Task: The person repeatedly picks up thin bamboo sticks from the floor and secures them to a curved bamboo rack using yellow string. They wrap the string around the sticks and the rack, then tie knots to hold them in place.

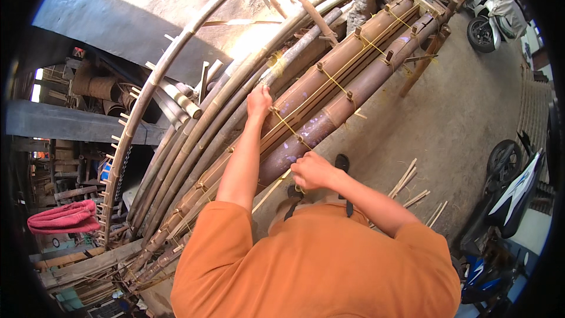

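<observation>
A frame of long brown bamboo poles (347,91) runs from lower left to upper right, bound with thin yellow strips (334,80) and small wooden pegs. My left hand (259,101) rests on top of the poles beside a peg and a yellow tie. My right hand (310,171) is closed on a thin yellow strip at the near side of the lowest pole, below a peg. Both arms wear orange sleeves.
Curved bamboo ribs (154,85) with pegs arch at the left. Loose bamboo splints (406,184) lie on the concrete floor. A scooter (512,200) stands at the right, another one (493,15) at the upper right. A red cloth (63,217) hangs at the left.
</observation>
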Tool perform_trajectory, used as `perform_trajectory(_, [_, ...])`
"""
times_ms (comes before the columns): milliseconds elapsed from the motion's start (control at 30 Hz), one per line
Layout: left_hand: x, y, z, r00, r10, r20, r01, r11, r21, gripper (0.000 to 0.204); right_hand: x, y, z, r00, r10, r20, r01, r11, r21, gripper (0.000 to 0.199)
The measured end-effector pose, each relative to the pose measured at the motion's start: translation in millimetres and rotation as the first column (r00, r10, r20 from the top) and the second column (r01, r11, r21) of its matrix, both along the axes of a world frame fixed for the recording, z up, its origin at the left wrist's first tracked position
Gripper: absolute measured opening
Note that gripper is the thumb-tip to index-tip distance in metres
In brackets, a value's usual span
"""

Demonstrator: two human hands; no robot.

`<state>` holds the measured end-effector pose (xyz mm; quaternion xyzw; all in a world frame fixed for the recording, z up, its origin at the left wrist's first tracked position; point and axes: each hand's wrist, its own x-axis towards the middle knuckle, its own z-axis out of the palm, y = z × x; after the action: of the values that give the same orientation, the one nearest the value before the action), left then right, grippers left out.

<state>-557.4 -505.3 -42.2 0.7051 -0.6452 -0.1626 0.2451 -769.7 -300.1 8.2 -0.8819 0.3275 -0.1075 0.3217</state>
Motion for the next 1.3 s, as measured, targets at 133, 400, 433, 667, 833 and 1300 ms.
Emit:
perform_trajectory(133, [26.2, 38.2, 57.7, 0.993, -0.117, 0.014, 0.117, 0.993, 0.01, 0.036, 48.1, 55.6, -11.3, 0.951, -0.083, 0.297, -0.058, 0.896, 0.439, 0.024])
perform_trajectory(400, [95.4, 218.9, 88.0, 0.964, -0.226, 0.142, 0.183, 0.946, 0.268, 0.027, 177.4, 48.5, -7.1, -0.383, -0.81, 0.443, -0.124, 0.521, 0.845, 0.024])
perform_trajectory(433, [101.0, 222.1, 70.3, 0.951, -0.219, 0.216, 0.178, 0.964, 0.196, 0.028, 201.5, 46.5, 45.1, -0.302, -0.838, 0.454, -0.217, 0.524, 0.823, 0.022])
perform_trajectory(667, [92.5, 222.6, 64.4, 0.998, -0.067, -0.017, 0.069, 0.983, 0.169, 0.027, 209.9, -78.7, 75.5, 0.891, -0.39, -0.234, 0.355, 0.918, -0.179, 0.063])
perform_trajectory(833, [121.3, 222.3, 13.4, 0.995, -0.06, -0.077, 0.065, 0.996, 0.054, 0.033, 176.5, -65.4, 104.1, 0.797, -0.276, 0.537, -0.202, 0.717, 0.667, 0.041])
perform_trajectory(1300, [114.2, 94.9, 84.7, 0.961, 0.029, -0.274, -0.066, 0.99, -0.125, 0.026, 131.8, 85.0, -12.1, 0.998, -0.019, 0.054, 0.008, 0.981, 0.193, 0.037])
